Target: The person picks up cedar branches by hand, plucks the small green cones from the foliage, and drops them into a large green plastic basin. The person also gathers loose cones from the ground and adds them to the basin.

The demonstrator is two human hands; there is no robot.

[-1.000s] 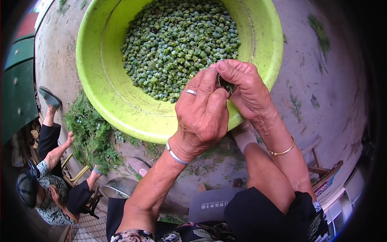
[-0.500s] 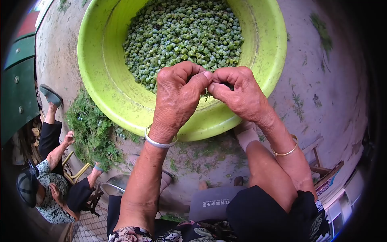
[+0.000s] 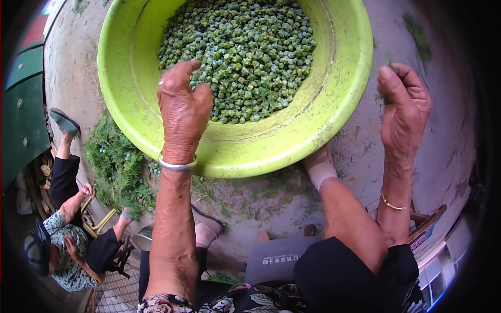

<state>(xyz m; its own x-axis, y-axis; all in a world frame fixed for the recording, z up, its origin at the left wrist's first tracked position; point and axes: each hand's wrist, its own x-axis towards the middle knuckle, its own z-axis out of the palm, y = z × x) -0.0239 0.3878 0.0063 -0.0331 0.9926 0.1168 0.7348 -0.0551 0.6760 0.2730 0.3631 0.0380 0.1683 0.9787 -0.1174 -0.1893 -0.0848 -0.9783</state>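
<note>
A large lime-green basin (image 3: 125,112) holds a heap of small green knobbly cones (image 3: 250,57). Over its left side is my left hand (image 3: 182,104), back upward, with a silver bangle at the wrist. Its thumb stands apart from the bent index finger, and nothing shows between them; the other fingers are mostly hidden. Outside the basin's right rim, my right hand (image 3: 407,107) pinches a thin green sprig (image 3: 385,96), blurred, between thumb and fingers. A small leafy bit (image 3: 265,93) lies on the cones.
A pile of feathery green branches (image 3: 117,164) lies left of the basin. Beyond it sits another person (image 3: 68,240) in a cap, beside a yellow chair frame (image 3: 99,224). A loose branch (image 3: 417,39) and scattered leaf bits lie on the ground. My foot (image 3: 319,169) is by the basin.
My hands, together over the basin's near side before, have parted. The left moved left over the basin; the right swung out past the right rim with the sprig.
</note>
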